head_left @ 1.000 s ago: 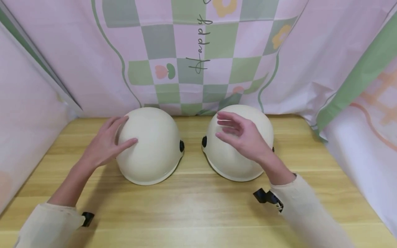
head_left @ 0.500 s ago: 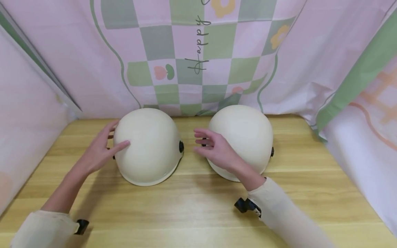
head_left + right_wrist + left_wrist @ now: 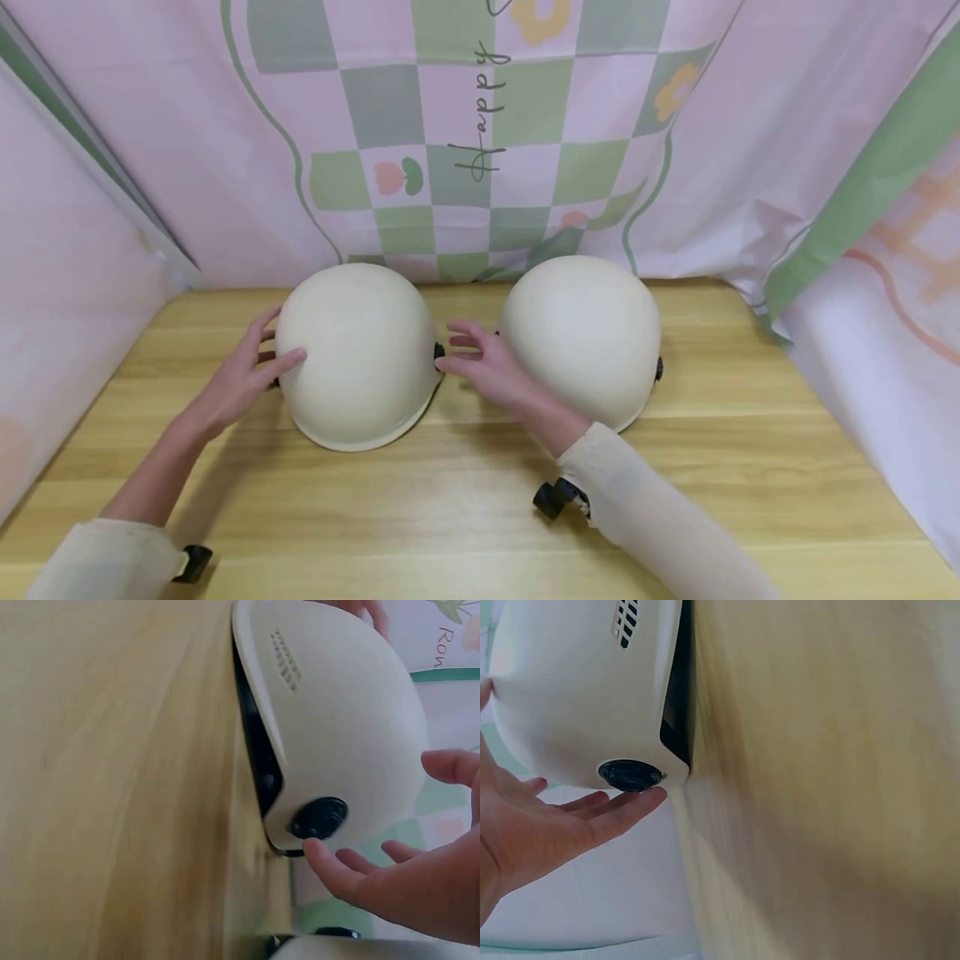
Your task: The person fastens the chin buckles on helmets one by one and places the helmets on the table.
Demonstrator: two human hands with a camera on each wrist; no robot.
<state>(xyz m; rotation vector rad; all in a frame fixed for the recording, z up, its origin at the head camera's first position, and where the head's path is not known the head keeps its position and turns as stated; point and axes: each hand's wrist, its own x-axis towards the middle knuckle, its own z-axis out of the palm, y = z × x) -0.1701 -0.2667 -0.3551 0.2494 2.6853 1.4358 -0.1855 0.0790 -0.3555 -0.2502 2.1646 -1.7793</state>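
Observation:
Two cream helmets stand dome-up, side by side on the wooden table. At the outer side of the left helmet is my left hand, its thumb on the shell. In the left wrist view the fingers of that hand lie fairly straight along a black round side knob. My right hand reaches into the gap between the helmets, in front of the right helmet. Its fingers are spread, holding nothing. A fingertip is at the left helmet's inner knob; whether it touches I cannot tell.
The wooden table stretches in front of the helmets. A checked, printed curtain hangs directly behind them. More pale cloth borders the left side, and a green-striped curtain the right. Each sleeve carries a small black wrist camera.
My right hand has moved left, from over the right helmet into the gap beside the left one. My left hand has slid lower along the left helmet's outer side. The helmets stay in place.

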